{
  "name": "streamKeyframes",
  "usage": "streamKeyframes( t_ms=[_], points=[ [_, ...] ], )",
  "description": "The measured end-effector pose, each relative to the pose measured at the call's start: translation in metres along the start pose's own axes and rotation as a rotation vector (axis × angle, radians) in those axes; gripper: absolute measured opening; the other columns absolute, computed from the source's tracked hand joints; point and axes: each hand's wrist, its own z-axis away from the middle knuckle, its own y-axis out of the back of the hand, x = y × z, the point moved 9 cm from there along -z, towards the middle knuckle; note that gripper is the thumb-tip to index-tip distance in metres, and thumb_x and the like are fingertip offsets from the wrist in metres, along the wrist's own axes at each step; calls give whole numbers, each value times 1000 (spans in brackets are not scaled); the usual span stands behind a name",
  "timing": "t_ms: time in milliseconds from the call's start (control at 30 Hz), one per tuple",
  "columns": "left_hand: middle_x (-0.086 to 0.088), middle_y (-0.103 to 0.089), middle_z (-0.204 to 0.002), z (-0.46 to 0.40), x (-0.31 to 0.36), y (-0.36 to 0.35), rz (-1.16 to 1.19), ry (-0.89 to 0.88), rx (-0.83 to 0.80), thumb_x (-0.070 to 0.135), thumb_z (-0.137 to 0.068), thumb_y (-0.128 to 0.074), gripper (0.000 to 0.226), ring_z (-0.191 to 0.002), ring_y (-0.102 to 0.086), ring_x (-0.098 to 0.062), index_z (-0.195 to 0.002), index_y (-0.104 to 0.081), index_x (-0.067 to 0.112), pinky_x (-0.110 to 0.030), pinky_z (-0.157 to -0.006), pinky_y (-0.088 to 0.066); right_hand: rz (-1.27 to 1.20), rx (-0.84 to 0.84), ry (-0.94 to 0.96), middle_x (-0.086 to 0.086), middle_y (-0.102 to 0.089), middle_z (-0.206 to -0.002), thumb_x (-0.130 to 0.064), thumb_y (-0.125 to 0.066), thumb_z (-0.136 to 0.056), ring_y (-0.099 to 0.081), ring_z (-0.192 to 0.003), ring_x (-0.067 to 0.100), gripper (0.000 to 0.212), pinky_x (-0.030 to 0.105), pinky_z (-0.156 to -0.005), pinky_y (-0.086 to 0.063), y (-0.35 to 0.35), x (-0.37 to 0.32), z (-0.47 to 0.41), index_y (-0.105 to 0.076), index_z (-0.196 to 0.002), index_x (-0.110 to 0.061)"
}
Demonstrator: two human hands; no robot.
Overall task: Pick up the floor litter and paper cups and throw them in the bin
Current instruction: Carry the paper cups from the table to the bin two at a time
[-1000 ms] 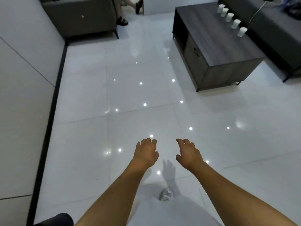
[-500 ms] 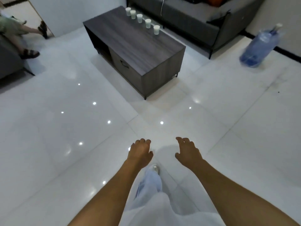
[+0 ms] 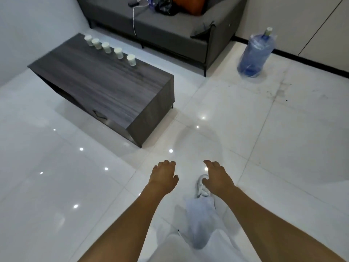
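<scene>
Five paper cups [image 3: 109, 49] stand upright in a row along the far edge of the desk [image 3: 105, 87], running toward its right far corner; we cannot tell what, if anything, is in them. The dark wood desk sits on the white tiled floor [image 3: 264, 148], a grey sofa [image 3: 170, 35] just beyond it. To the sofa's right a blue water jug [image 3: 255, 53], wrapped in clear plastic, stands on the floor beside some dark specks. Our left hand [image 3: 164, 176] and right hand [image 3: 217, 176] hang palm-down over bare tiles, well short of the desk, fingers loosely curled and holding nothing. A white shoe [image 3: 202, 188] shows under the right hand.
</scene>
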Motion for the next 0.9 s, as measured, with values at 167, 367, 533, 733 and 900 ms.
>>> streamKeyframes(
  t_ms=[167,367,533,733,900],
  points=[
    [-8,-51,-131,-114,37,56,37,11,35,30,-95,-48,46,-120,-46,-24,-137,-42,12,-34,-104,-36,14,18,18,7,-33,-145,-22,-54,-91,-41,-125,27,66,39,-95,-47,79,22,-101,-22,-150,-20],
    [-8,-50,-134,-222,73,118,72,57,42,30,-95,-48,46,-123,-45,-24,-137,-42,13,-34,-107,-33,69,-21,39,9,-33,-145,-25,-55,-91,-41,-126,29,66,41,-97,-46,172,41,-205,-23,-149,-19],
    [-7,-48,-138,-297,73,159,95,113,38,31,-95,-48,49,-126,-44,-24,-140,-39,14,-34,-109,-33,69,-46,72,9,-31,-147,-24,-56,-91,-41,-127,28,68,41,-97,-46,231,33,-282,-22,-150,-20],
    [-8,-46,-138,-417,59,211,113,141,6,31,-95,-49,47,-128,-42,-25,-138,-41,14,-35,-110,-32,71,-42,103,8,-29,-149,-22,-54,-91,-38,-129,29,67,40,-99,-44,296,8,-400,-22,-150,-21],
    [-9,-49,-134,-528,47,267,128,132,-2,31,-94,-48,45,-126,-43,-27,-136,-43,13,-38,-110,-31,124,-46,94,9,-30,-147,-23,-53,-92,-40,-127,29,66,40,-95,-47,358,-13,-507,-22,-150,-21]
  ],
)
